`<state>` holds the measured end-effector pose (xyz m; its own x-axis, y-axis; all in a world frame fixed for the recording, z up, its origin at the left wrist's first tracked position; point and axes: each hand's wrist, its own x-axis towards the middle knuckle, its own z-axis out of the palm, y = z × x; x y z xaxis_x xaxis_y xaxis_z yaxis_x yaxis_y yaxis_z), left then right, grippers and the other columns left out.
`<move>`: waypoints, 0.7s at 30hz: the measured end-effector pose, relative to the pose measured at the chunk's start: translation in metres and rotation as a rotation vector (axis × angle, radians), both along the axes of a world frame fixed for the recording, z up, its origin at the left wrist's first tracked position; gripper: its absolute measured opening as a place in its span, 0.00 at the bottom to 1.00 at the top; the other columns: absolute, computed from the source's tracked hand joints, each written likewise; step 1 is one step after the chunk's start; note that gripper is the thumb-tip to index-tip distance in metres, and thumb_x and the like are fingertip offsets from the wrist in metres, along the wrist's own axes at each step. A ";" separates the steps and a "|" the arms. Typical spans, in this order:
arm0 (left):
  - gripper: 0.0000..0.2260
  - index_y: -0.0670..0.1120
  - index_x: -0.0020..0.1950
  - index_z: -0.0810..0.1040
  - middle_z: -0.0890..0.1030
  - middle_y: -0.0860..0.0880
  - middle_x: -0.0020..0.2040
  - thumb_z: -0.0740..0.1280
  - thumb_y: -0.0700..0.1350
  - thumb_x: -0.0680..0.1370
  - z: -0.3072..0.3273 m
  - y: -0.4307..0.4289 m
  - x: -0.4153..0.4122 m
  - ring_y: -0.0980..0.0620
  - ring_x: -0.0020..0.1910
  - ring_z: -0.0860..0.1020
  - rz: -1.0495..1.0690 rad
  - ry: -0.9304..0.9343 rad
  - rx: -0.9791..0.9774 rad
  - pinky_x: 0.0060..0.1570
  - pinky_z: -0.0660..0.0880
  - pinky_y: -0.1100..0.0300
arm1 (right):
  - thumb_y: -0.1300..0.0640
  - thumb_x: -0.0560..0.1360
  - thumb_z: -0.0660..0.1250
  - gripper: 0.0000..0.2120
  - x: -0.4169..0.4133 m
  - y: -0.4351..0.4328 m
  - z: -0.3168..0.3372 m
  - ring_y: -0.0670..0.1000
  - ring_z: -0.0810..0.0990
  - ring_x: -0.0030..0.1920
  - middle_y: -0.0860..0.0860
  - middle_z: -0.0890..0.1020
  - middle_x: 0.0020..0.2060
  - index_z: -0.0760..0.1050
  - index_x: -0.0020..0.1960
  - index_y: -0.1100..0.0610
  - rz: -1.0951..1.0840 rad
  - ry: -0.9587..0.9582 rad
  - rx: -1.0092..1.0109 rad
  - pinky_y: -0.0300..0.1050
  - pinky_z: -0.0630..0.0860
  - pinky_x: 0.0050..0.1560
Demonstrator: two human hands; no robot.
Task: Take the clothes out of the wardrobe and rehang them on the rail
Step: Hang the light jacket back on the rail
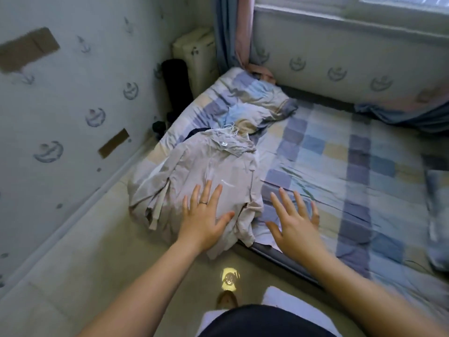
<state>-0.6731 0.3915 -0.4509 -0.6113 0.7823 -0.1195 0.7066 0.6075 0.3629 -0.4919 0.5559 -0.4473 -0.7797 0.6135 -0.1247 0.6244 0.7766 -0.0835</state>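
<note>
A pile of beige clothes [201, 166] lies on the near left corner of the bed, partly hanging over its edge, with white hanger hooks [230, 129] sticking out at the far end. A dark garment shows under the pile's far side. My left hand [204, 217] is spread flat, fingers apart, over the near part of the pile. Beside the pile, my right hand [295, 223] hovers open over the checked sheet. Neither hand grips anything. No wardrobe or rail is in view.
The bed [352, 166] with a blue checked sheet fills the right side, with a pillow [252, 100] at its head. A patterned wall runs along the left. A black object [176, 83] and a white box stand in the far corner. Curtains hang by the window.
</note>
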 end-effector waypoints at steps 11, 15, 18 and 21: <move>0.34 0.58 0.81 0.45 0.41 0.53 0.82 0.51 0.68 0.80 -0.034 0.067 -0.098 0.50 0.80 0.36 -0.051 -0.129 -0.214 0.75 0.36 0.43 | 0.34 0.73 0.37 0.36 -0.068 0.056 -0.039 0.56 0.47 0.79 0.47 0.51 0.79 0.48 0.79 0.43 -0.088 -0.115 -0.093 0.63 0.40 0.73; 0.33 0.57 0.81 0.46 0.43 0.52 0.82 0.51 0.68 0.80 -0.042 0.108 -0.142 0.49 0.80 0.39 -0.026 -0.138 -0.263 0.76 0.39 0.43 | 0.35 0.79 0.43 0.31 -0.111 0.096 -0.053 0.54 0.37 0.78 0.45 0.41 0.79 0.39 0.79 0.43 -0.115 -0.151 -0.160 0.63 0.36 0.74; 0.33 0.57 0.81 0.47 0.45 0.52 0.82 0.51 0.67 0.80 -0.047 0.140 -0.173 0.48 0.80 0.40 -0.021 -0.132 -0.300 0.77 0.40 0.43 | 0.36 0.80 0.46 0.31 -0.144 0.132 -0.062 0.54 0.38 0.78 0.44 0.41 0.79 0.39 0.79 0.42 -0.127 -0.136 -0.204 0.63 0.36 0.74; 0.32 0.56 0.81 0.48 0.46 0.52 0.82 0.51 0.67 0.80 -0.058 0.167 -0.202 0.49 0.80 0.41 -0.006 -0.132 -0.325 0.77 0.41 0.43 | 0.36 0.80 0.47 0.31 -0.178 0.168 -0.074 0.53 0.39 0.78 0.43 0.42 0.79 0.39 0.79 0.43 -0.117 -0.147 -0.240 0.62 0.38 0.74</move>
<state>-0.8747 0.5581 -0.5091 -0.5694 0.6943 -0.4401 0.6707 0.7019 0.2397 -0.6699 0.7244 -0.5215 -0.6686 0.6372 -0.3833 0.7272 0.6679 -0.1582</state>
